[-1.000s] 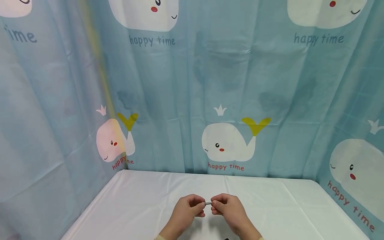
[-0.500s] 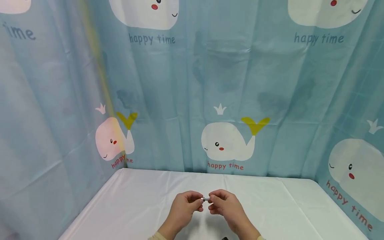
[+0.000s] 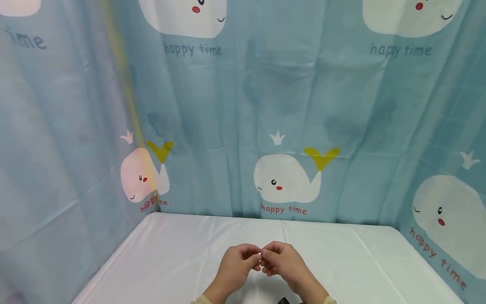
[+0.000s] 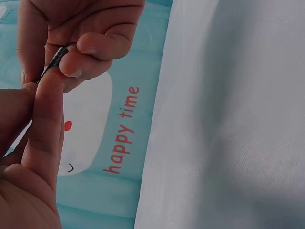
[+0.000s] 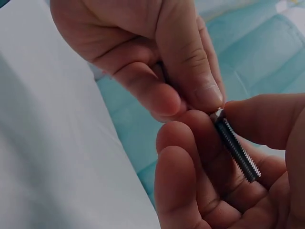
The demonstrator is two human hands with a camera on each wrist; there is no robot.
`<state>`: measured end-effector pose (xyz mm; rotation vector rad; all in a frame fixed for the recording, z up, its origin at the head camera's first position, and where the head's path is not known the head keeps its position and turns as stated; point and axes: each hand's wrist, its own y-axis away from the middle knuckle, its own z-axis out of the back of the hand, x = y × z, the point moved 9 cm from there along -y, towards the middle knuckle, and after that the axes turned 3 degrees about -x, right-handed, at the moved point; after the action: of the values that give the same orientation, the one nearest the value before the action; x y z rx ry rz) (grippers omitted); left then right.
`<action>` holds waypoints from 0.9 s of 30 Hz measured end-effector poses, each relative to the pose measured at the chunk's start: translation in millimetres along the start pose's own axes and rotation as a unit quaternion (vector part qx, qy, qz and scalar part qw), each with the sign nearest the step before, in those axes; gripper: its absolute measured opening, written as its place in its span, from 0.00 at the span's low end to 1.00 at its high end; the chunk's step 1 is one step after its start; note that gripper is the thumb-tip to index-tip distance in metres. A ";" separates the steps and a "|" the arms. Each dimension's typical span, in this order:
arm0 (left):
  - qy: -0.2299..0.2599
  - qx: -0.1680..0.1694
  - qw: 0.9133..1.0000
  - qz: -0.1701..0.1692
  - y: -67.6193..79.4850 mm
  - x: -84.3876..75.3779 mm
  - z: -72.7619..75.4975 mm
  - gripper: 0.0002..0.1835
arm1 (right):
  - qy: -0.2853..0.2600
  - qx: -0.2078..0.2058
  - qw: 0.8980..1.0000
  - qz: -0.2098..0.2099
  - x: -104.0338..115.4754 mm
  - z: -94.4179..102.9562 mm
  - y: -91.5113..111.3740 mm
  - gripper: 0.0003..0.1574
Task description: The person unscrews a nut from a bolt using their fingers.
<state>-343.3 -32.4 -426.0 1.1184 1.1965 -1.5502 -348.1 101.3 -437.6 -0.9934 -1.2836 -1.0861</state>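
White cloth (image 3: 171,253) covers the bench (image 3: 360,261); above it, my left hand (image 3: 234,268) and right hand (image 3: 286,265) meet, both pinching one end of a metal bolt (image 5: 239,150), its threaded shaft lying over my right fingers (image 5: 175,181). Farther back hangs a blue curtain (image 3: 212,177) printed with white whales (image 3: 286,181).

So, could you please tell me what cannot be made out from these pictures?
- Upper end of the bolt: right wrist view, covered by the left hand.
- Shiny piece, nut or bolt head: right wrist view, too small and partly covered.
- Bolt's threaded length: head view, hidden by the right hand.
- Dark thing: head view, cut off by the bottom edge.
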 end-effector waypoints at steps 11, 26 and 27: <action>-0.026 -0.010 0.999 -0.020 0.3 -2.4 1.4 0.02 | 0.036 -0.022 0.999 0.003 8.0 5.5 4.7 0.15; -0.047 -0.009 0.998 -0.030 2.3 -11.5 3.2 0.03 | 0.049 -0.007 0.999 0.008 11.5 0.8 5.0 0.16; -0.050 -0.010 0.998 -0.031 1.9 -12.0 3.3 0.03 | 0.048 -0.010 0.999 0.013 12.8 0.8 4.8 0.14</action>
<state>-339.2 -34.8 -414.3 0.9879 1.1873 -1.6182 -343.8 102.4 -424.7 -0.9583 -1.1816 -1.1162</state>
